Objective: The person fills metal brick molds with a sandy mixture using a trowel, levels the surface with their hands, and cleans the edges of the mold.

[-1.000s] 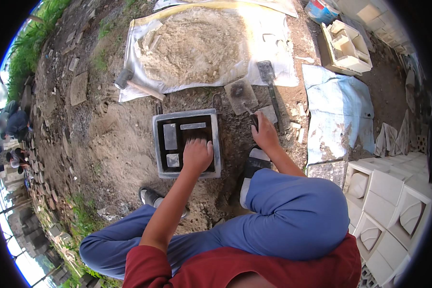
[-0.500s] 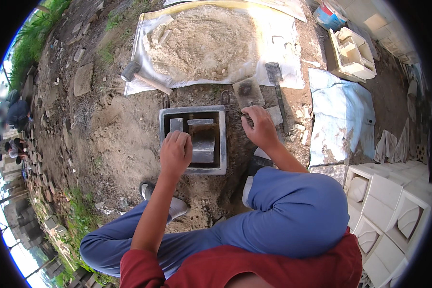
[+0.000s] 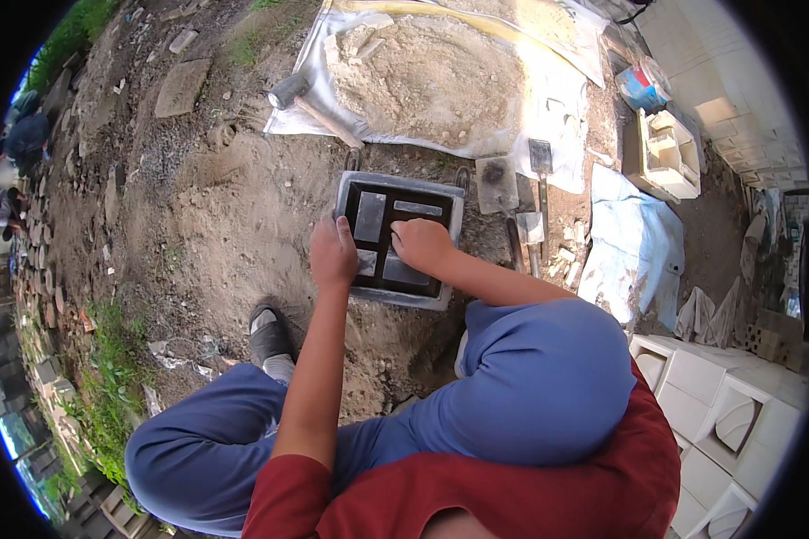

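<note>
A square grey mould [image 3: 362,292] sits on the dirt before me, with dark channels between several flat blocks inside. My left hand [image 3: 334,253] is at its left rim, fingers curled against the edge and thumb up. Over the middle and right of the mould, my right hand [image 3: 422,245] has its fingers bent together between the blocks; whatever they pinch is hidden. A large block [image 3: 370,217] shows at the upper left inside, and a thin one [image 3: 417,207] at the upper right. Two lower blocks are partly covered by my hands.
Beyond the mould, a white sheet [image 3: 548,166] bears a sand heap [image 3: 431,76]; a mallet [image 3: 289,91] rests at its corner. Trowels [image 3: 531,228] and a flat plate [image 3: 496,184] lie to the right, near a blue sheet [image 3: 634,238]. Pale hollow blocks [image 3: 692,395] are stacked lower right.
My right hand has come left from beside the plate into the mould. My left hand has shifted from over the blocks to the left rim. The whole view has turned slightly.
</note>
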Demonstrator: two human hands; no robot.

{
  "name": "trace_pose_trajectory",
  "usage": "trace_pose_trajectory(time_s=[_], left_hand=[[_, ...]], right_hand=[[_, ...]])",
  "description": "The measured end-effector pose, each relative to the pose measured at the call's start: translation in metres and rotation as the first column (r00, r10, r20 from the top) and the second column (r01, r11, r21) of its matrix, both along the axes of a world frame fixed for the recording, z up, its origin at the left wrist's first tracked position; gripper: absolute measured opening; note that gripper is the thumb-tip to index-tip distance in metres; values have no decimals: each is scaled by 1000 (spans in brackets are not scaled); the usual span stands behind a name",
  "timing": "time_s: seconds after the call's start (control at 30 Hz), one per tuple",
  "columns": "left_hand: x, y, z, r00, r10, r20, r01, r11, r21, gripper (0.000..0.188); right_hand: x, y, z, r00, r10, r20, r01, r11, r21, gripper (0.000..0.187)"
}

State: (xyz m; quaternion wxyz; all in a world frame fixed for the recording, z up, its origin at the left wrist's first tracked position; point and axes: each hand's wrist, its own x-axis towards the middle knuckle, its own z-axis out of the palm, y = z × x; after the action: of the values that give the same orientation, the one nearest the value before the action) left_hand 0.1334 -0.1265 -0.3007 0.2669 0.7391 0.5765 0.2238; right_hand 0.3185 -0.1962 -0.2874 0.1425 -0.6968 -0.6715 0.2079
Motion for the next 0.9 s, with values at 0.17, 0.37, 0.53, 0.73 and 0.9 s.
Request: trace_pose_trajectory(time_s=[0.17,0.37,0.53,0.73,0.9], left_hand=[[-10,3,-6,995,19,96,-21,1000,15,47],[-11,5,-7,979,38,199,-44,999,26,48],[-17,9,-11,960,77,267,-88,996,28,46],[-15,9,-9,966,35,255,-40,999,12,45],[-16,9,-9,970,41,238,-46,999,14,46]], right_hand=[[-14,20,-10,982,14,187,5,995,-101,16],[-10,30,-26,972,42,232,-18,994,-104,14],[-12,32,-33,961,18,275,0,998,-64,18],[-10,30,-44,949,4,314,-7,1000,9,18],[-12,30,-43,958,3,285,-9,1000,21,18]])
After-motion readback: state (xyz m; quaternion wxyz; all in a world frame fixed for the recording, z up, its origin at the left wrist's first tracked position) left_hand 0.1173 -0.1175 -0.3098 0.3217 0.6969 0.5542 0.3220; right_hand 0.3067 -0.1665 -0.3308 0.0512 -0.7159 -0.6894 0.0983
